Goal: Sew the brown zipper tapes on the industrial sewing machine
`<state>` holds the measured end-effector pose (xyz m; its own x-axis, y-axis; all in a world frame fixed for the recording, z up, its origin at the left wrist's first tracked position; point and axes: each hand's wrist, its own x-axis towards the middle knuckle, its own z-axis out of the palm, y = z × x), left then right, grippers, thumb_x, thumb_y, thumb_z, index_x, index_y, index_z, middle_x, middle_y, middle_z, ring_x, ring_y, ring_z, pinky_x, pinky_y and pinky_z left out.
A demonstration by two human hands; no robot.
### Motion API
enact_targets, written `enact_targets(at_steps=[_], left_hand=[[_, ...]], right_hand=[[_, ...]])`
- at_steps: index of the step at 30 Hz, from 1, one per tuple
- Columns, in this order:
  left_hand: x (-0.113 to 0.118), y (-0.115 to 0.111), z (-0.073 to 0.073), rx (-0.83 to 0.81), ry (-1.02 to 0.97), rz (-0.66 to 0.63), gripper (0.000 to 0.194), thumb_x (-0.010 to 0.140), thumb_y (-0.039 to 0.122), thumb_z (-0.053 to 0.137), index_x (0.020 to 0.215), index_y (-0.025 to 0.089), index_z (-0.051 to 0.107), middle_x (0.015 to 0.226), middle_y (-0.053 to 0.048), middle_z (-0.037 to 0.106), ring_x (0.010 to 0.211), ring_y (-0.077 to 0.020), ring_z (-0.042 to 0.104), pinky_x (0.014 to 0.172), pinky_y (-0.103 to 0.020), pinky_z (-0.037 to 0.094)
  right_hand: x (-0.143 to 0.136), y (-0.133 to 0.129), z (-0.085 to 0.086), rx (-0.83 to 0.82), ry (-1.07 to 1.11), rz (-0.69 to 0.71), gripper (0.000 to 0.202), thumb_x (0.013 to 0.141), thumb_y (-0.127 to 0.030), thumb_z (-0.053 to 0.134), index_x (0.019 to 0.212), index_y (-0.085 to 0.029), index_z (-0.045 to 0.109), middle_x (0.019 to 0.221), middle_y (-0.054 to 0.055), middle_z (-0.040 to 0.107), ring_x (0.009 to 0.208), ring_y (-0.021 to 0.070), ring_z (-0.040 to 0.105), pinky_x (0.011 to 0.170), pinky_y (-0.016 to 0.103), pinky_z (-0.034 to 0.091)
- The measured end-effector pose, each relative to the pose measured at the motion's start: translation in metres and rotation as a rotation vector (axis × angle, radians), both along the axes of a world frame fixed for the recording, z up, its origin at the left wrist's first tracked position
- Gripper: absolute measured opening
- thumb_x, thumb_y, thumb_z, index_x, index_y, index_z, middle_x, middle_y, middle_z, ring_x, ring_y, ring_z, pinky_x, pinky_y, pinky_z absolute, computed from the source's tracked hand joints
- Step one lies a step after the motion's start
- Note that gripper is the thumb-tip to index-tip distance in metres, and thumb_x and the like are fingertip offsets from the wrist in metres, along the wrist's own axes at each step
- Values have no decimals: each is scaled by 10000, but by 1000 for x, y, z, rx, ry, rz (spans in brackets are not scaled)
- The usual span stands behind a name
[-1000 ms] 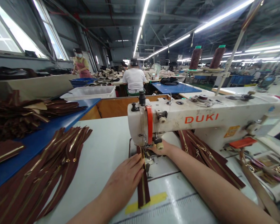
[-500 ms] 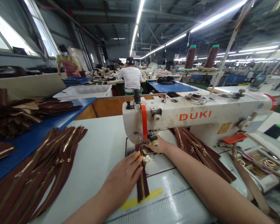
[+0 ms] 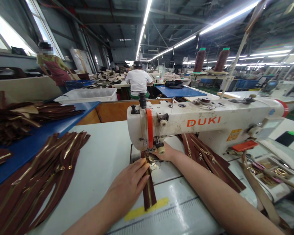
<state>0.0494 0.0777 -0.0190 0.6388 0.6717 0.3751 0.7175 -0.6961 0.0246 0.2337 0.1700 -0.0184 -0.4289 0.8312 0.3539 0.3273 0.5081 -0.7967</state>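
A narrow brown zipper strip (image 3: 150, 195) with a gold-coloured line down its middle runs under the needle area of a white DUKI sewing machine (image 3: 171, 120). My left hand (image 3: 128, 181) lies along the strip's left side, its fingers stretched out and their tips resting on the strip just in front of the presser foot. Reaching in from the right, my right hand (image 3: 167, 152) is behind the needle area, close to the strip. Its fingertips are mostly hidden by the machine head, so their grip cannot be made out.
Brown zipper strips (image 3: 49, 176) lie piled at left; more strips (image 3: 208, 160) with metal pulls sit behind my right forearm. A parts tray (image 3: 269, 169) with rings is at right. Thread cones (image 3: 200, 61) stand behind. Two people (image 3: 138, 81) (image 3: 56, 67) are farther back.
The view has shifted slightly. The person at the back left has moved left and stands more upright. Both my hands keep nearly the same places at the strip.
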Motion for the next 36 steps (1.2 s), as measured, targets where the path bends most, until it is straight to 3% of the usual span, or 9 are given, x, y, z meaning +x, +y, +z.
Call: enact_targets(at_steps=[23, 36], left_hand=[[2, -5, 2, -49, 5, 43, 319, 939, 286, 434, 1198, 161, 572, 1272, -102, 595, 1175, -231, 547, 987, -410, 470], [1, -3, 3, -44, -23, 20, 328, 952, 284, 405, 1218, 161, 552, 1283, -101, 583, 1178, -223, 543, 994, -410, 463]], right_hand=[[-2, -5, 6, 21, 26, 87, 202, 800, -344, 594, 850, -179, 700, 955, 46, 707, 962, 225, 623, 874, 355, 494], [-2, 3, -7, 4, 11, -2, 189, 756, -316, 648, 882, -181, 688, 965, 38, 709, 942, 221, 629, 951, 373, 449]])
